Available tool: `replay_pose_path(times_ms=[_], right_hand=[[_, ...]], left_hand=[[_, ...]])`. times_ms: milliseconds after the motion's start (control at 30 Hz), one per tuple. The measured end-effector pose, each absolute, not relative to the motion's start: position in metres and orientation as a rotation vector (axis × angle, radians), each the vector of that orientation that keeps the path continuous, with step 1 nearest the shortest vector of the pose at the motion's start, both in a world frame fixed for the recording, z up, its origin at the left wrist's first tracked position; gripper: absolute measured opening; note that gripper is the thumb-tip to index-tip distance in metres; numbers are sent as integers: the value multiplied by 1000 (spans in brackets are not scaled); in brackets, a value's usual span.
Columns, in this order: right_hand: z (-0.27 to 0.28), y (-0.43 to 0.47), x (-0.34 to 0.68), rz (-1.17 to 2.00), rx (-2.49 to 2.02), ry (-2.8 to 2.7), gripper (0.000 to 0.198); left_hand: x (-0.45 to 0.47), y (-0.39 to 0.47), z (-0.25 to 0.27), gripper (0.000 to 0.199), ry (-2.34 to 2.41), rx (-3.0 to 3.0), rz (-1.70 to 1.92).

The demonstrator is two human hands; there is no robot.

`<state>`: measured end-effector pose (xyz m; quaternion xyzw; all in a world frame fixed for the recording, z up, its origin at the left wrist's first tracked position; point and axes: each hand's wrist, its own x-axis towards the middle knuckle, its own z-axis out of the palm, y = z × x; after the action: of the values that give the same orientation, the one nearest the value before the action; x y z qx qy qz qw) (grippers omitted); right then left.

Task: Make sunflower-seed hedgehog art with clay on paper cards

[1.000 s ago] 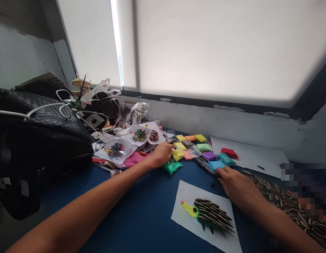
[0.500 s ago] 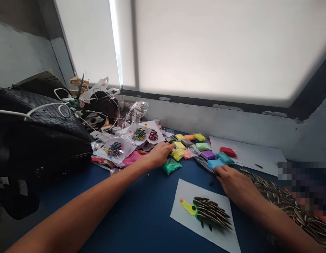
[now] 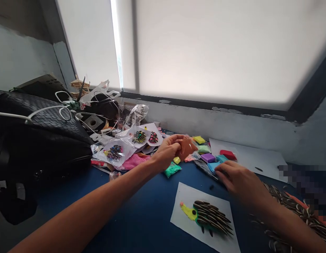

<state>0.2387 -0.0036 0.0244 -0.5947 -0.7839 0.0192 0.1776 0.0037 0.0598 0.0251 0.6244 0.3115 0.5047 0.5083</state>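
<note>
My left hand [image 3: 167, 153] pinches an orange-brown packet of modelling clay [image 3: 188, 148], raised above the other packets. Blurred a little by motion, my right hand [image 3: 238, 177] hovers beside a light blue clay packet [image 3: 213, 167], thumb and fingers apart and nothing visible between them. In front of the hands lies a white card [image 3: 182, 228] with a hedgehog [image 3: 210, 216] on it: a yellow clay head, a green clay edge and a back of striped sunflower seeds. A green clay packet [image 3: 172, 169] rests below my left hand.
Purple [image 3: 208, 158] and red [image 3: 227, 154] clay packets lie near the wall. Sunflower seeds [image 3: 300, 211] spread at the right. Finished seed cards [image 3: 115, 153] in clear bags, a pink cloth [image 3: 135, 161] and a black bag [image 3: 41, 140] crowd the left. A white sheet [image 3: 252, 156] lies behind.
My left hand has taken hold of the orange-brown clay packet and lifted it from the pile. My right hand has shifted slightly right, off the light blue packet.
</note>
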Motion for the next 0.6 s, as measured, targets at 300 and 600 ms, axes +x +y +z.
replay_pose_path(times_ms=[300,600], right_hand=[[47,-16,217,741,-1372,-1930,48],[72,-5,212,1103,-1285,-1878,47]], left_hand=[[20,30,22,31,472,1368,949],[15,24,34,36,397,1444,893]])
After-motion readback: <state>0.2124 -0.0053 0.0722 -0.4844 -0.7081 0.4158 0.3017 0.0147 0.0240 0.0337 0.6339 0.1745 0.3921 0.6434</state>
